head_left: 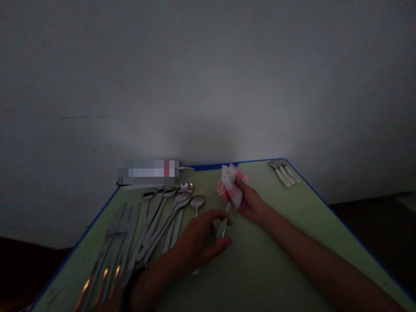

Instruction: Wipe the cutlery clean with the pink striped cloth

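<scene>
My right hand (250,199) is closed on a bunched pink-and-white cloth (229,184), which wraps the upper end of a piece of cutlery (222,227). Its flat handle slants down out of the cloth; the head is hidden, so fork or spoon I cannot tell. Around that handle my left hand (201,236) is loosely curled, index finger against it and thumb a little apart below. Just left of this hand lies a single spoon (197,201), its handle partly covered by my fingers. Several more spoons (182,198) lie in an overlapping group beyond my left forearm.
Table knives (113,236) lie side by side at the left of the green tabletop (276,268). Forks with pale handles (284,172) rest at the far right corner. A blurred-out box-like object (149,172) with a white cable (187,169) stands at the back, against the wall (208,78).
</scene>
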Demonstrator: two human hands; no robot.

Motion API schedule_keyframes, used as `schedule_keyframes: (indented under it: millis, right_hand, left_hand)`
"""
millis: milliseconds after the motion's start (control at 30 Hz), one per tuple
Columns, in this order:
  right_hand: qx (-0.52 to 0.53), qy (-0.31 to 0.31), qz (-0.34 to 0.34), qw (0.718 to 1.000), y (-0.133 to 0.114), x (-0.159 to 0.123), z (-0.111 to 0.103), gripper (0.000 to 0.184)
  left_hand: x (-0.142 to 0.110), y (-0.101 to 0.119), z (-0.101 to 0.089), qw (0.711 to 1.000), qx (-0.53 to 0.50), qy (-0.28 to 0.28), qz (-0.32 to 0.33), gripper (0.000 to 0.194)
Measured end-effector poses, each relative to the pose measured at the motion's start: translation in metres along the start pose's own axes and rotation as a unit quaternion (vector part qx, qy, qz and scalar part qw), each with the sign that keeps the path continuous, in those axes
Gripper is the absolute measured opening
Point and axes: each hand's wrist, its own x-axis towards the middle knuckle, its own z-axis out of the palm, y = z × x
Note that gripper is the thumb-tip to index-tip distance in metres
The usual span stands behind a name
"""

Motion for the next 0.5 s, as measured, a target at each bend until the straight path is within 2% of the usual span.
schedule_keyframes:
  millis: [167,500]
  right_hand:
    - [0.008,0.018,-0.003,1.000,0.001,0.001,0.001,0.018]
    - [0.018,0.007,-0.003,1.000,0.001,0.002,0.000,0.020]
  left_hand:
    - [0.004,-0.002,0.003,0.999,0.021,-0.029,-0.030,0.024]
    - [0.003,0.013,-0.009,0.998,0.029,-0.060,0.019,0.025]
